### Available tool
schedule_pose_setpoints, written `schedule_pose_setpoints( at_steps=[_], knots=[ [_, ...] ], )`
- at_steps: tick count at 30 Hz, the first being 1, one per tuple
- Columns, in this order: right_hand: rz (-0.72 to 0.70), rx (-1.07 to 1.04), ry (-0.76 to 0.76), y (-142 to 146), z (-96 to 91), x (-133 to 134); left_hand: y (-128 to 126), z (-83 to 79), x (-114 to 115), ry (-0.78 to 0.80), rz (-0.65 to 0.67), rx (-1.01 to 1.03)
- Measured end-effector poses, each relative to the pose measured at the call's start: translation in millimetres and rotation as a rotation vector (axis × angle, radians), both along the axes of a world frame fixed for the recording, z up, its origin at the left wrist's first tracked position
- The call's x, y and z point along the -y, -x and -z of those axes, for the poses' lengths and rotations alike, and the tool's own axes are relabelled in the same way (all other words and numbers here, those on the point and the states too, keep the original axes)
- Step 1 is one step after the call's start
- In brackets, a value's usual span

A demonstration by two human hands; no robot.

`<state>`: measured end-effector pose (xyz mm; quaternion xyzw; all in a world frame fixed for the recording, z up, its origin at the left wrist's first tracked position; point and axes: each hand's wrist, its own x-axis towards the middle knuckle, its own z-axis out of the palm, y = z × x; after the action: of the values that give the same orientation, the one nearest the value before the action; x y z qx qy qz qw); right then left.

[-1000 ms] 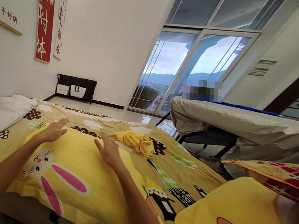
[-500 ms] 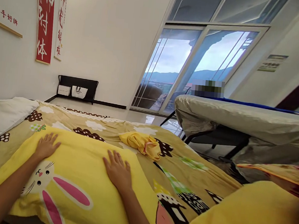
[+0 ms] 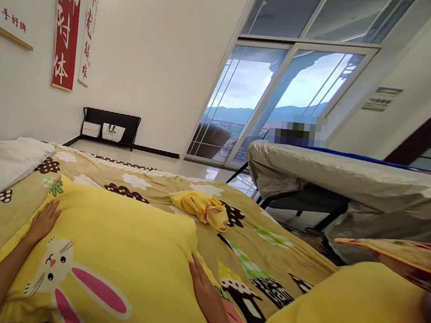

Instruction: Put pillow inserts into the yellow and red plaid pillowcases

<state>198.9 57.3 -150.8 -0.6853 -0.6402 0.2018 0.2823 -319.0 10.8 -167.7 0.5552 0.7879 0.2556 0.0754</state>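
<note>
A plump yellow pillow (image 3: pixel 126 254) with a printed rabbit face and pink ears lies on a patterned tan blanket (image 3: pixel 275 248). My left hand (image 3: pixel 44 221) rests flat near its far left corner, the fingers stretched out. Against the pillow's right side lies my right hand (image 3: pixel 203 285), with its fingers straight and the palm turned toward the pillow. Neither hand grips the fabric. Just beyond the pillow sits a bunched yellow cloth (image 3: pixel 200 209).
Another yellow cushion (image 3: pixel 323 304) lies at the near right, and a white pillow (image 3: pixel 5 166) at the far left. Past the bed stand a covered table (image 3: pixel 351 174) and a black chair (image 3: pixel 307 198). A black rack (image 3: pixel 118 119) holding a white bag is by the wall.
My hands have moved apart from the pillow's top, the left outward to its left edge and the right down to its right side. The pillow looks puffier, its far edge raised.
</note>
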Motion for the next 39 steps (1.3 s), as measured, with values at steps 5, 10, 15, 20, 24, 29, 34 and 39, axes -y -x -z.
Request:
schedule_pose_setpoints(
  at_steps=[5, 10, 15, 20, 24, 29, 34, 39],
  knots=[
    [-0.011, 0.032, -0.139, -23.6, 16.6, 20.9, 14.0, 8.7, 12.7, -0.074, 0.038, 0.046],
    [0.056, 0.29, -0.234, -27.0, -7.0, 26.6, -2.8, -43.3, 23.6, -0.087, -0.001, -0.068],
    [-0.192, 0.289, -0.408, 56.7, -66.2, 37.7, -82.1, -109.2, 18.5, -0.251, 0.397, -0.165],
    [-0.353, 0.405, -0.34, 156.4, -58.1, 52.2, -168.1, -84.0, 14.7, -0.287, 0.515, -0.302],
    [-0.378, 0.456, -0.366, 162.0, -17.0, 58.3, -170.0, -39.3, 28.7, -0.292, 0.582, -0.411],
    [-0.391, 0.466, -0.393, 146.9, -3.1, 61.4, -162.0, -35.0, 36.8, -0.293, 0.56, -0.434],
    [-0.378, 0.478, -0.423, 149.8, -5.0, 62.8, -167.5, -39.7, 36.5, -0.296, 0.544, -0.464],
    [-0.338, 0.52, -0.582, 149.4, 2.2, 63.9, -168.0, -36.7, 37.6, -0.349, 0.509, -0.526]
  ],
)
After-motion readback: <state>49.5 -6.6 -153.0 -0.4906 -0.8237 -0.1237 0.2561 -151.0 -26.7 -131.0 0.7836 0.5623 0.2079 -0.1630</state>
